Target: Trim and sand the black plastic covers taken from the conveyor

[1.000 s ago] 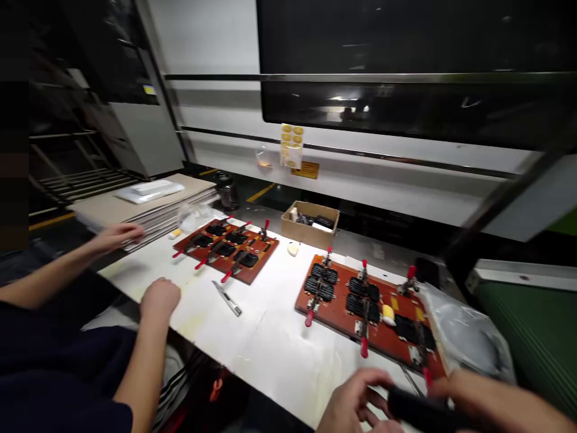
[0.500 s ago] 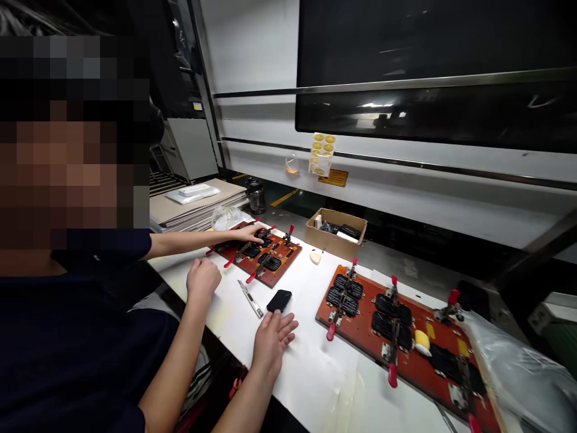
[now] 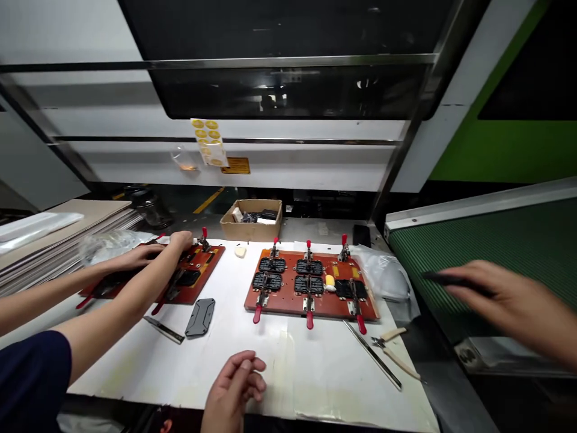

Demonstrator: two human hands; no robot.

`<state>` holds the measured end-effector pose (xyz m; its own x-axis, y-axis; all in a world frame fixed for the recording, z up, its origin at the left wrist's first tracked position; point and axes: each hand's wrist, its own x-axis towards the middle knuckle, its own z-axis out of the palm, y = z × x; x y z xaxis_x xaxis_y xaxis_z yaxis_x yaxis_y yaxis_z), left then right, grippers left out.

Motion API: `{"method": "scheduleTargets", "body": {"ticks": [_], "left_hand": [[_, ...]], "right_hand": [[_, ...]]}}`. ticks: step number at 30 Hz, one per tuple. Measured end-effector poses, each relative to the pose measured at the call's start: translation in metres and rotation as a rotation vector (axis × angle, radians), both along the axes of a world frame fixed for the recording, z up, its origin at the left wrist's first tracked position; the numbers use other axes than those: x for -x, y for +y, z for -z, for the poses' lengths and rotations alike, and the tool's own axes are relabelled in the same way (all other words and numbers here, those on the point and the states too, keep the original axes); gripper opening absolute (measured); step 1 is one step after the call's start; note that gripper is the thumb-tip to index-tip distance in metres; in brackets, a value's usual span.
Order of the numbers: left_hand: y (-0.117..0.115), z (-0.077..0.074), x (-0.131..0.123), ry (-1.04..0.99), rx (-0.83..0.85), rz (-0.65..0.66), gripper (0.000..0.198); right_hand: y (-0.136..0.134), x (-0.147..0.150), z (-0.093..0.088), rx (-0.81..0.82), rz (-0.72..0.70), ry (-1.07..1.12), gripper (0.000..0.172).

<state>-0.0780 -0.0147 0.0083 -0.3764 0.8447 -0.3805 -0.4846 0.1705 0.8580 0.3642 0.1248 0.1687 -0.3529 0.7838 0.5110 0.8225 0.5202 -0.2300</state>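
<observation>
My left hand (image 3: 235,388) hovers over the front of the white table, palm turned inward, fingers loosely curled and apart, with nothing in it. Out at the right, my right hand (image 3: 496,300) grips a thin black piece (image 3: 451,279) seen nearly edge-on; its kind is unclear. That hand is over the green ribbed conveyor belt (image 3: 415,252). A grey phone case (image 3: 201,317) lies left of my left hand, with a utility knife (image 3: 164,329) beside it. Ahead stands a red-brown fixture board (image 3: 288,264) with black ribbed parts under red-handled toggle clamps and a yellow-white roll (image 3: 330,282).
At the left, a co-worker's arms (image 3: 130,282) reach over a second fixture board (image 3: 210,264). Tweezers (image 3: 374,355) and cutting pliers (image 3: 392,349) lie at the table's right. A cardboard box (image 3: 252,228) of small parts stands behind; a clear plastic bag (image 3: 383,270) lies right of the board.
The view has swung right. My right hand has come into sight with the black piece over the belt. The co-worker's second hand has moved onto the left board.
</observation>
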Motion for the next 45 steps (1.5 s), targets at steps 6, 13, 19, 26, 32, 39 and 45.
{"method": "scheduleTargets", "body": {"ticks": [6,13,19,26,32,39,45], "left_hand": [[0.011,-0.052,-0.065,-0.267,-0.069,0.436,0.066],[0.029,-0.052,-0.067,-0.184,0.022,0.441,0.077],[0.028,-0.05,-0.092,-0.178,0.062,0.451,0.096],[0.064,-0.049,-0.087,0.073,0.086,0.507,0.088],[0.106,-0.051,-0.082,0.225,0.137,0.772,0.065],[0.206,-0.067,-0.082,0.599,-0.009,0.525,0.058],[0.294,-0.035,-0.133,0.888,-0.018,0.666,0.047]], "right_hand": [[-0.068,0.157,0.079,0.045,-0.51,0.198,0.041],[-0.11,0.184,0.156,0.468,-0.15,0.905,0.03],[-0.125,0.191,0.174,0.839,0.047,1.227,0.044],[-0.092,0.159,0.157,1.061,0.045,1.346,0.056],[-0.081,0.148,0.172,1.029,0.027,1.42,0.05],[-0.118,0.173,0.238,0.44,-0.025,0.894,0.027],[-0.115,0.173,0.246,0.333,-0.094,0.754,0.025]]}}
